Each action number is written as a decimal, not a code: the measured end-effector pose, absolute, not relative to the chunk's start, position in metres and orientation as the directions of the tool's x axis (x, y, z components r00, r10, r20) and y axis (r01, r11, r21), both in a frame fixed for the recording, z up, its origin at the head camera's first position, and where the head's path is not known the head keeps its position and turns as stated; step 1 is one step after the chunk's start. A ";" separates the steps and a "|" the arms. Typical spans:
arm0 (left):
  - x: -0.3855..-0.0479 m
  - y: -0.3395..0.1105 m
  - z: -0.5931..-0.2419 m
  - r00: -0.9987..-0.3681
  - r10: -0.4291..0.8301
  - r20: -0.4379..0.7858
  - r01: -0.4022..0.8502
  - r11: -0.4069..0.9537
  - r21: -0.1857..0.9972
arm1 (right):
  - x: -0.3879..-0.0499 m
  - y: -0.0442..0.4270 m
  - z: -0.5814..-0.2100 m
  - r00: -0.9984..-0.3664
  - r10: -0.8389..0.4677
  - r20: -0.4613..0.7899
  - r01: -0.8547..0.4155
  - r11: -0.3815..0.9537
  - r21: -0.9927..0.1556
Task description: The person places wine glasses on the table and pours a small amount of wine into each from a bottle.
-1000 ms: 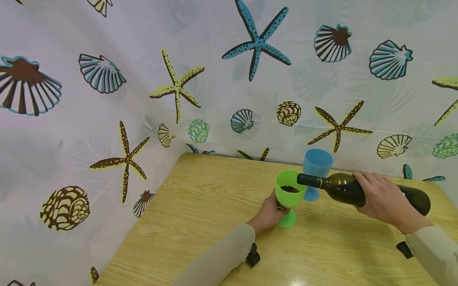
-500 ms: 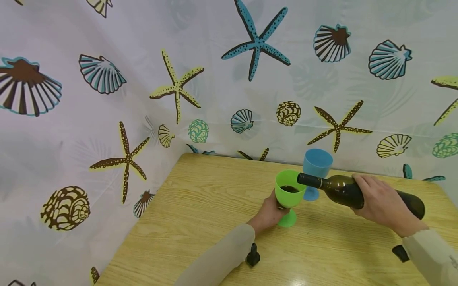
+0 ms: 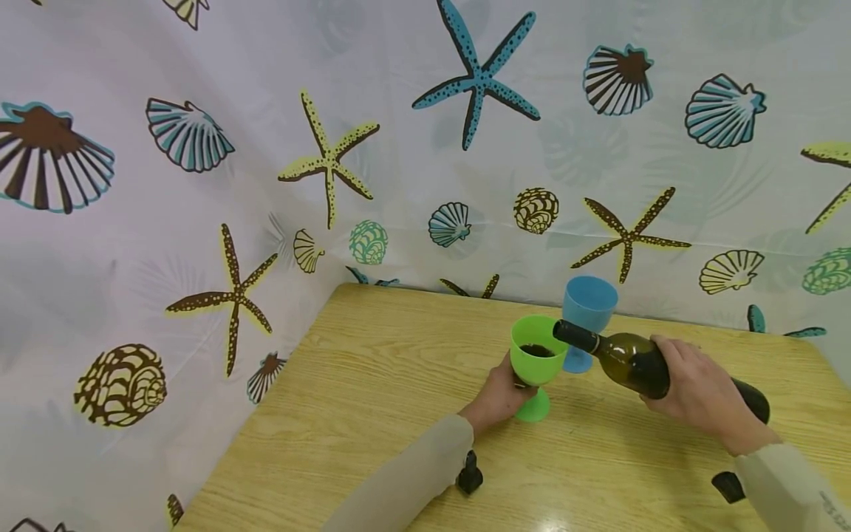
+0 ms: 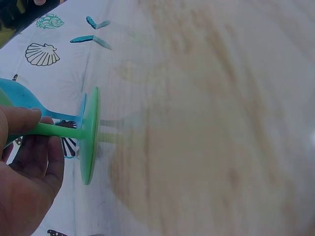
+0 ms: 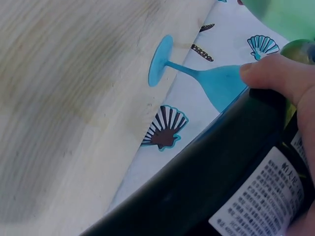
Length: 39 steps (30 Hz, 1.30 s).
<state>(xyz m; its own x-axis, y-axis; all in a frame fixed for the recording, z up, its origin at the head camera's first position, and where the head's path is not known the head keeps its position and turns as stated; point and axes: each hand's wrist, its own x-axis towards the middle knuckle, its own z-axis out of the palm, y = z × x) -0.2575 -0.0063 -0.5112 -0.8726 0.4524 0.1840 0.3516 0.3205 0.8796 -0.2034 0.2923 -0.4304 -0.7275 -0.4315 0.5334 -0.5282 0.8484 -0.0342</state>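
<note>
My left hand holds a green plastic goblet by its stem, just under the bowl. Dark liquid lies in the bowl. In the left wrist view the goblet's round green base shows beyond my fingers. My right hand grips a dark wine bottle around its body, tilted with its mouth higher than its base and close to the green rim. No stream is visible from the mouth. In the right wrist view a white printed label shows on the bottle.
A blue goblet stands upright behind the green one, partly covered by the bottle neck. The wooden table meets a curtain printed with shells and starfish at the back and left. Small black devices sit below both wrists.
The bottle's base end has come down and leftward with my right hand, so the bottle slants more steeply neck-up. Its mouth stays near the green rim. My left hand and goblet keep their place.
</note>
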 end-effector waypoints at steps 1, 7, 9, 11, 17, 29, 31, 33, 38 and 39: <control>-0.258 -0.006 -0.512 -0.872 0.452 0.185 0.353 0.320 0.880 | -0.203 0.291 -0.432 -0.732 -0.424 0.532 -0.524 0.851 -0.042; -0.259 -0.007 -0.512 -0.874 0.451 0.183 0.348 0.316 0.883 | -0.202 0.284 -0.438 -0.738 -0.399 0.544 -0.520 0.850 -0.084; -0.258 -0.007 -0.512 -0.874 0.451 0.182 0.348 0.318 0.882 | -0.202 0.281 -0.440 -0.731 -0.395 0.556 -0.525 0.846 -0.090; -0.257 -0.007 -0.511 -0.874 0.451 0.184 0.349 0.316 0.883 | -0.203 0.279 -0.442 -0.726 -0.390 0.567 -0.527 0.844 -0.094; -0.257 -0.007 -0.511 -0.871 0.456 0.182 0.346 0.307 0.887 | -0.205 0.273 -0.446 -0.740 -0.353 0.573 -0.511 0.849 -0.137; -0.258 -0.007 -0.512 -0.867 0.456 0.202 0.364 0.303 0.880 | -0.208 0.260 -0.451 -0.774 -0.278 0.570 -0.473 0.851 -0.227; -0.258 -0.007 -0.511 -0.869 0.455 0.194 0.357 0.306 0.883 | -0.209 0.258 -0.452 -0.769 -0.262 0.583 -0.473 0.846 -0.244; -0.257 -0.007 -0.510 -0.872 0.454 0.185 0.349 0.311 0.884 | -0.209 0.256 -0.451 -0.777 -0.234 0.585 -0.468 0.836 -0.287; -0.258 -0.007 -0.510 -0.876 0.449 0.175 0.336 0.308 0.890 | -0.208 0.251 -0.447 -0.814 -0.147 0.563 -0.433 0.798 -0.419; -0.258 -0.007 -0.511 -0.877 0.448 0.175 0.334 0.306 0.891 | -0.208 0.250 -0.447 -0.817 -0.131 0.562 -0.428 0.790 -0.439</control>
